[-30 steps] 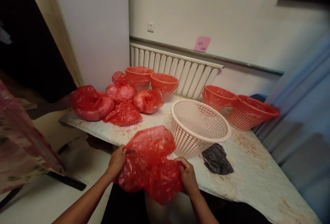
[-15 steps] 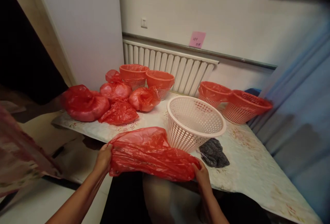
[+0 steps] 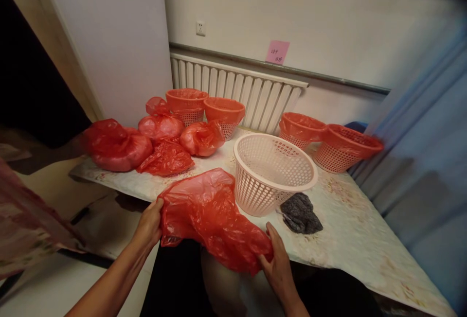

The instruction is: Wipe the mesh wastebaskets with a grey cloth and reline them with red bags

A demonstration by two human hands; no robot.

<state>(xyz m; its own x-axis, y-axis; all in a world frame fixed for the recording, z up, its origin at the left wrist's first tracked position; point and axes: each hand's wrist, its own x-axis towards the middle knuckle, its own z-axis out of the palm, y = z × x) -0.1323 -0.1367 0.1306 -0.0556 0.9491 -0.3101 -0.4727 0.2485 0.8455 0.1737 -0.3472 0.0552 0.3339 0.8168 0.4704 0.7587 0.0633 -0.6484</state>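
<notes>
A thin red plastic bag (image 3: 215, 215) hangs between my two hands at the table's near edge. My left hand (image 3: 151, 220) is closed on its left edge. At the bag's right end, my right hand (image 3: 275, 263) has the thumb against the plastic and the fingers behind it, so part of its grip is hidden. Just beyond the bag stands a pale pink perforated basket (image 3: 273, 176), upright with nothing inside that I can see. A crumpled dark grey cloth (image 3: 301, 213) lies to the right of the basket's base.
Several red bags, such as a full one (image 3: 120, 149), sit at the table's left. Two bag-lined baskets (image 3: 188, 105) stand by the radiator (image 3: 226, 81), and two more lined baskets (image 3: 337, 149) stand at right. A blue curtain (image 3: 423, 171) hangs along the right side.
My right hand has moved a little left and down, its fingers more spread. The bag has gone from stretched tight to slack and bunched, sagging lower on the right.
</notes>
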